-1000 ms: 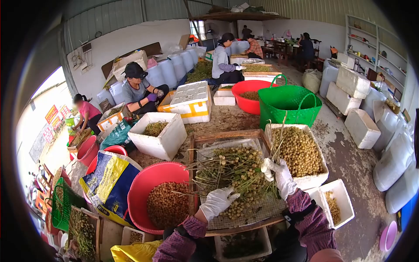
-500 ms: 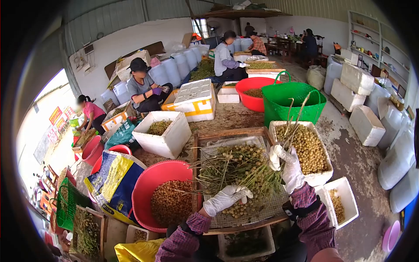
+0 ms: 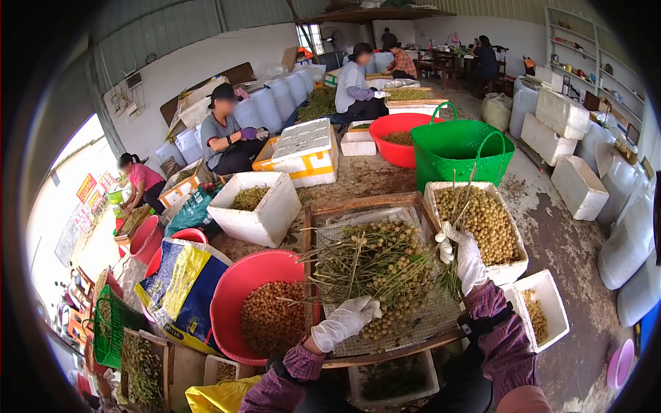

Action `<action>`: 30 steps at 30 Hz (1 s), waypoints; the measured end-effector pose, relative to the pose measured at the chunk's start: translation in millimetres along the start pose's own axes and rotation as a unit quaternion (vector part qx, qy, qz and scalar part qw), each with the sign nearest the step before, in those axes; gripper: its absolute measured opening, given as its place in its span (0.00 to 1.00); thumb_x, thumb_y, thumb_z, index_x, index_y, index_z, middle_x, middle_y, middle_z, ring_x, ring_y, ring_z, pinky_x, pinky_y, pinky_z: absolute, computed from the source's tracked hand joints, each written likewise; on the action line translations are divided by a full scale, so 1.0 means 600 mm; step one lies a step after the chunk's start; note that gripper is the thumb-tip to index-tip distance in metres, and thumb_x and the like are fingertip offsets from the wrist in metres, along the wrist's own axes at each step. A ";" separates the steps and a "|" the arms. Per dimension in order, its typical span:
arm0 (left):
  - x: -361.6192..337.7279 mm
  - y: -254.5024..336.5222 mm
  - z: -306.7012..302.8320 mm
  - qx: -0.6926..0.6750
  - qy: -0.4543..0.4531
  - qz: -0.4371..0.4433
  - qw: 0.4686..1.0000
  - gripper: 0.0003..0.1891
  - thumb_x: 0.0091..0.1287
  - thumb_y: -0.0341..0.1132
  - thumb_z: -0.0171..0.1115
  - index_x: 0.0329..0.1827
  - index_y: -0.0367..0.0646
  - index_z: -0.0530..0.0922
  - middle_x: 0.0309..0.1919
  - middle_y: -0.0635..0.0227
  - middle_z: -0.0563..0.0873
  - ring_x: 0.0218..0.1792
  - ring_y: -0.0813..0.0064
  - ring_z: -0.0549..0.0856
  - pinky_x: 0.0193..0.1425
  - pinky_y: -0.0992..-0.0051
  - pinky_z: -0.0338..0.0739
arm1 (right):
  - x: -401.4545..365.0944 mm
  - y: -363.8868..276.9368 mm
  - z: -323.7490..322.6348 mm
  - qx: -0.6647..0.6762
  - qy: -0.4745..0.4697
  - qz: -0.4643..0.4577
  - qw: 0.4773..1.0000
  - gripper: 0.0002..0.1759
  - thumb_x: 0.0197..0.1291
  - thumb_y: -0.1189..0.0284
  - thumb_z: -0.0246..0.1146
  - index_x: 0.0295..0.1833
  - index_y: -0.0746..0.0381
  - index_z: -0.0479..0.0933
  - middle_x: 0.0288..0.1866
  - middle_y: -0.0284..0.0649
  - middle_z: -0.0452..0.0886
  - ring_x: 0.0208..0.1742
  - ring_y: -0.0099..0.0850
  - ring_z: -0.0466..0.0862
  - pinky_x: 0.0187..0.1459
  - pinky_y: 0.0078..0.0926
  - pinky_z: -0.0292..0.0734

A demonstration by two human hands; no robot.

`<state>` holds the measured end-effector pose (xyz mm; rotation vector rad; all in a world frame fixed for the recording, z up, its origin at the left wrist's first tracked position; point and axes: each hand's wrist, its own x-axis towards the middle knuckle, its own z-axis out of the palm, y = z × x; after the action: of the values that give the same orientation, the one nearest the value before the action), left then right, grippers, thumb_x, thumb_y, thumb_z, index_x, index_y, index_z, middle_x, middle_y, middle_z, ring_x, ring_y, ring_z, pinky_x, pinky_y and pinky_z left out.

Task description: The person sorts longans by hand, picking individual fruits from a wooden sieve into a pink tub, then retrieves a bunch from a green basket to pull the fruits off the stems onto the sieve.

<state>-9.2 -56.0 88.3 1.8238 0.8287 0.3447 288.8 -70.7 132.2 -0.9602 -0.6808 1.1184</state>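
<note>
A wood-framed wire mesh screen point(image 3: 434, 327) lies before me, bearing a pile of green stalks with small round yellowish fruits point(image 3: 375, 265). My right hand point(image 3: 465, 258), in a white glove, is closed around a bunch of long thin stems point(image 3: 451, 281) at the screen's right side; their ends stick out above and below the fist. Also gloved in white, my left hand point(image 3: 346, 322) rests at the pile's near edge with its fingers curled together among fruits and stalks. Whatever sits between those fingertips is hidden.
A white foam box of loose fruits point(image 3: 485, 227) stands right of the screen, a smaller foam box point(image 3: 554, 310) below it. To the left is a red basin point(image 3: 227, 303) of browner fruits. A green basket point(image 3: 461, 155) stands beyond. Several people sit working farther back.
My right hand has shifted slightly right with the stem bunch, away from the pile. My left hand has drawn back a little toward the lower left.
</note>
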 end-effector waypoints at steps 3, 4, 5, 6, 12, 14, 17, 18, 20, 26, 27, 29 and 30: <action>-0.001 -0.033 -0.002 0.124 -0.011 0.040 0.991 0.11 0.75 0.37 0.49 0.49 0.40 0.77 0.34 0.72 0.83 0.31 0.84 0.76 0.29 0.80 0.75 | -0.009 -0.021 0.017 -0.064 -0.038 -0.021 0.997 0.22 0.65 0.60 0.62 0.32 0.71 0.79 0.13 0.34 0.69 0.13 0.25 0.68 0.18 0.24 0.61; -0.005 -0.036 -0.001 0.130 0.042 0.139 0.981 0.11 0.75 0.37 0.49 0.46 0.39 0.77 0.33 0.71 0.83 0.31 0.79 0.77 0.36 0.77 0.75 | -0.009 -0.026 0.023 -0.083 -0.054 -0.032 0.995 0.22 0.66 0.60 0.62 0.33 0.71 0.79 0.13 0.34 0.70 0.13 0.26 0.68 0.19 0.24 0.63; -0.011 -0.037 -0.004 0.084 0.006 0.073 0.994 0.11 0.75 0.36 0.50 0.45 0.39 0.77 0.34 0.70 0.83 0.32 0.78 0.78 0.37 0.76 0.75 | -0.008 -0.029 0.027 -0.103 -0.070 -0.042 0.991 0.22 0.66 0.59 0.62 0.33 0.71 0.80 0.13 0.35 0.70 0.14 0.26 0.69 0.20 0.23 0.64; -0.023 0.002 -0.015 0.037 -0.030 0.006 0.999 0.10 0.75 0.36 0.50 0.44 0.39 0.77 0.34 0.69 0.83 0.33 0.78 0.78 0.39 0.74 0.75 | 0.002 -0.026 0.015 -0.129 -0.082 -0.048 0.987 0.21 0.66 0.59 0.62 0.38 0.71 0.80 0.17 0.37 0.74 0.18 0.28 0.75 0.25 0.23 0.69; -0.013 -0.041 -0.028 0.023 0.026 0.167 0.985 0.12 0.76 0.37 0.51 0.37 0.39 0.78 0.33 0.68 0.82 0.34 0.77 0.79 0.40 0.74 0.75 | 0.002 -0.010 0.024 0.045 -0.036 -0.023 0.998 0.20 0.69 0.56 0.57 0.34 0.64 0.74 0.26 0.39 0.77 0.29 0.35 0.81 0.38 0.37 0.80; -0.015 -0.017 -0.035 0.044 0.024 0.142 0.989 0.15 0.75 0.42 0.51 0.36 0.40 0.78 0.32 0.66 0.83 0.33 0.73 0.82 0.40 0.75 0.75 | 0.006 0.002 0.027 0.064 -0.030 -0.033 0.997 0.22 0.71 0.55 0.54 0.25 0.56 0.65 0.21 0.33 0.69 0.23 0.32 0.74 0.34 0.35 0.77; -0.026 0.022 -0.035 0.214 -0.001 -0.082 0.973 0.15 0.74 0.43 0.53 0.37 0.42 0.80 0.32 0.62 0.84 0.34 0.68 0.83 0.40 0.74 0.76 | 0.044 0.020 -0.008 0.181 -0.032 -0.077 0.980 0.23 0.71 0.54 0.52 0.25 0.54 0.62 0.19 0.30 0.62 0.19 0.27 0.66 0.27 0.29 0.69; -0.032 0.012 -0.032 0.157 0.023 -0.089 0.983 0.14 0.71 0.44 0.58 0.37 0.43 0.81 0.31 0.61 0.84 0.33 0.66 0.83 0.39 0.73 0.76 | 0.042 0.009 -0.009 0.186 -0.017 -0.091 0.978 0.22 0.70 0.53 0.54 0.26 0.53 0.63 0.19 0.29 0.61 0.18 0.26 0.64 0.25 0.30 0.67; -0.035 0.005 -0.045 0.227 0.079 0.074 0.968 0.13 0.69 0.45 0.61 0.37 0.43 0.82 0.29 0.62 0.82 0.31 0.66 0.82 0.37 0.71 0.76 | 0.032 -0.010 -0.008 0.152 -0.003 -0.078 0.985 0.21 0.70 0.55 0.55 0.26 0.54 0.64 0.18 0.29 0.62 0.16 0.24 0.64 0.21 0.25 0.64; 0.038 -0.010 -0.077 0.305 0.260 -0.014 0.916 0.24 0.61 0.56 0.64 0.39 0.41 0.78 0.31 0.56 0.82 0.35 0.58 0.82 0.38 0.62 0.76 | -0.017 0.013 0.083 -0.058 -0.020 0.012 0.998 0.11 0.61 0.68 0.68 0.31 0.61 0.75 0.15 0.28 0.67 0.12 0.19 0.64 0.15 0.20 0.58; 0.061 -0.039 -0.069 0.321 0.246 -0.011 0.915 0.24 0.62 0.56 0.64 0.39 0.40 0.78 0.31 0.55 0.82 0.35 0.58 0.82 0.38 0.62 0.76 | -0.020 0.034 0.100 -0.104 -0.028 0.052 0.993 0.08 0.62 0.70 0.67 0.38 0.63 0.77 0.16 0.27 0.67 0.12 0.19 0.63 0.16 0.20 0.59; 0.091 -0.079 -0.060 0.306 0.279 0.031 0.910 0.20 0.62 0.48 0.67 0.34 0.36 0.77 0.26 0.59 0.79 0.29 0.66 0.79 0.36 0.66 0.74 | -0.027 0.061 0.129 -0.162 -0.087 0.093 0.978 0.16 0.57 0.68 0.71 0.48 0.63 0.79 0.23 0.28 0.75 0.16 0.14 0.66 0.16 0.16 0.60; 0.089 -0.068 -0.065 0.255 0.274 0.047 0.926 0.18 0.65 0.46 0.64 0.35 0.36 0.77 0.27 0.61 0.80 0.29 0.68 0.79 0.36 0.67 0.74 | -0.025 0.073 0.132 -0.179 -0.098 0.115 0.972 0.19 0.56 0.67 0.72 0.49 0.64 0.79 0.25 0.29 0.76 0.16 0.15 0.67 0.17 0.16 0.61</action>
<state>-9.1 16.1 59.5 2.2961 1.3087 0.7827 198.5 -56.3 128.4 -1.2693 -0.9736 1.3342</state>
